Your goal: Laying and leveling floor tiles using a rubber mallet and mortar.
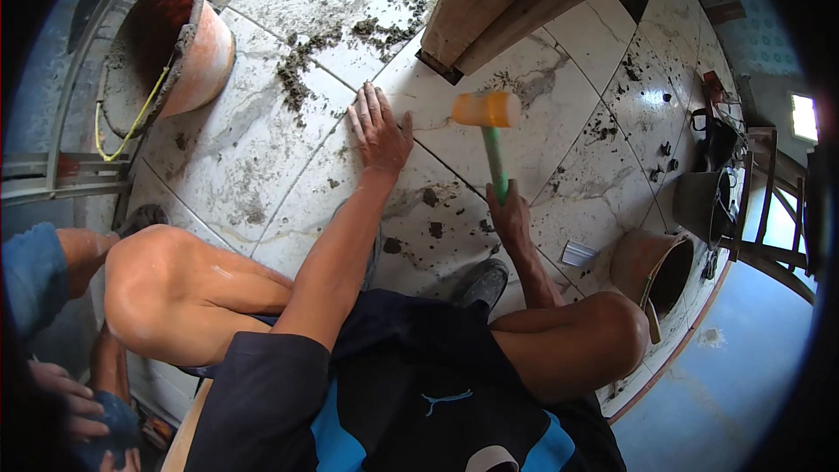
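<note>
You see moderately bright, soft light over the floor [236,166], a glare patch [655,97] toward its right edge, and a blown-out window [804,118] beyond. Motion blurs your mallet head [486,111]; tile joints bow outward, and the corners fall black.

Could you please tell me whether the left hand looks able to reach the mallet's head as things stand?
Probably yes: the left hand rests on the tiles to the left of the mallet's head, and nothing visible stands between them, though the right hand grips the handle.
</note>
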Demonstrator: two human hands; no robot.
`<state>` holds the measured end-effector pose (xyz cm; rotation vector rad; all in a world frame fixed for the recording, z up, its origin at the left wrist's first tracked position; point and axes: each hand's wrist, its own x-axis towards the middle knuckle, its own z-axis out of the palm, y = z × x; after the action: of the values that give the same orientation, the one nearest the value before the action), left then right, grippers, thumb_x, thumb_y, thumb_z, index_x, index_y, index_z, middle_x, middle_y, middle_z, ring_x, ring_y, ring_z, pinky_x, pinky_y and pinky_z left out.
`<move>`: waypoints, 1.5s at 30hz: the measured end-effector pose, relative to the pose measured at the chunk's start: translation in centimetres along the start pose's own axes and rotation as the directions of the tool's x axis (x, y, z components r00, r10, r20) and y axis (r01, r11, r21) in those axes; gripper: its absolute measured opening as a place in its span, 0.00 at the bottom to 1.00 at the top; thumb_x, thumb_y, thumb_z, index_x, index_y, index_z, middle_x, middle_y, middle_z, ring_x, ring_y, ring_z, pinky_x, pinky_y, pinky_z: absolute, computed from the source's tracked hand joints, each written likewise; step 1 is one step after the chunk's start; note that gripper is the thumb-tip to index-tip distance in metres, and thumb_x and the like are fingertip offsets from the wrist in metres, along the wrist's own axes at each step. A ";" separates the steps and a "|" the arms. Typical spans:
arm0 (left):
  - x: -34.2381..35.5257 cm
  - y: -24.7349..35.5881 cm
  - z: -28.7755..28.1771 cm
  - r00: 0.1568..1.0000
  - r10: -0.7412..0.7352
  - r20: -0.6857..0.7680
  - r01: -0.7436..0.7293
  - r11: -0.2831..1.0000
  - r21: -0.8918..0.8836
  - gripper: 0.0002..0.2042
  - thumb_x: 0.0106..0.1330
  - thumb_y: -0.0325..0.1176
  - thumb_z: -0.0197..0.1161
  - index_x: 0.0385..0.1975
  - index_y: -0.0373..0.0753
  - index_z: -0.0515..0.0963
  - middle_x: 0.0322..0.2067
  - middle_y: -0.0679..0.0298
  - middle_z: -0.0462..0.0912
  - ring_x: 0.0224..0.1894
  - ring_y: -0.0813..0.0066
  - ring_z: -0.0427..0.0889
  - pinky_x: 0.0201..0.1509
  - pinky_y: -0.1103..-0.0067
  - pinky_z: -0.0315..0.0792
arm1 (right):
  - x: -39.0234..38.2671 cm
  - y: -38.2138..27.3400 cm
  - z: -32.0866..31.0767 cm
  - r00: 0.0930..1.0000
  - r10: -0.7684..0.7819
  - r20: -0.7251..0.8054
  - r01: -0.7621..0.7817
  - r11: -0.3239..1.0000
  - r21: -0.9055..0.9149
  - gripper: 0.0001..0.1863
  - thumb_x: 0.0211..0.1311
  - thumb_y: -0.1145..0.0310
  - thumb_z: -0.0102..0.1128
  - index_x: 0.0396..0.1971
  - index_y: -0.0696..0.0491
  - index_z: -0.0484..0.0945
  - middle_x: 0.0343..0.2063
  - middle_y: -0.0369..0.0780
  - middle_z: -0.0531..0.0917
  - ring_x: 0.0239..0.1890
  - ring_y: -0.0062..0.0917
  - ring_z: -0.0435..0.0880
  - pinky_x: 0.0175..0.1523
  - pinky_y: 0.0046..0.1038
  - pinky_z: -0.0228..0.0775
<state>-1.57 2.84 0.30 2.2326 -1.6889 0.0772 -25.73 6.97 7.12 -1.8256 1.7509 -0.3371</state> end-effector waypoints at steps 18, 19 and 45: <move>0.0 0.1 -0.1 1.000 -0.008 0.027 0.008 1.000 -0.002 0.32 0.61 0.46 0.49 0.57 0.27 0.52 0.61 0.47 0.51 0.65 0.54 0.48 0.66 0.59 0.40 | 1.0 -1.6 0.5 0.995 0.010 0.096 -0.010 1.000 -0.001 0.17 0.59 0.56 0.51 0.31 0.56 0.63 0.16 0.50 0.75 0.20 0.47 0.76 0.24 0.41 0.65; 0.0 0.1 -0.1 1.000 0.002 -0.020 -0.003 1.000 -0.006 0.32 0.61 0.46 0.49 0.57 0.27 0.52 0.61 0.47 0.51 0.65 0.54 0.48 0.66 0.59 0.40 | 1.0 -1.6 0.5 0.991 -0.003 0.133 0.000 1.000 0.018 0.17 0.59 0.56 0.51 0.31 0.56 0.63 0.16 0.50 0.75 0.20 0.47 0.76 0.24 0.41 0.65; 9.2 -3.6 4.4 0.999 -0.050 0.018 0.051 0.997 -0.057 0.34 0.65 0.57 0.29 0.63 0.36 0.47 0.65 0.54 0.38 0.68 0.58 0.35 0.66 0.58 0.26 | -0.9 -1.2 0.2 0.998 0.028 0.048 -0.034 0.993 0.113 0.17 0.59 0.59 0.53 0.33 0.58 0.65 0.14 0.49 0.74 0.17 0.43 0.76 0.21 0.37 0.64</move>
<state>3.78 -6.16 -2.43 2.2384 -1.6212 -0.0018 -24.71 7.91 7.79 -1.7111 1.6917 -0.3714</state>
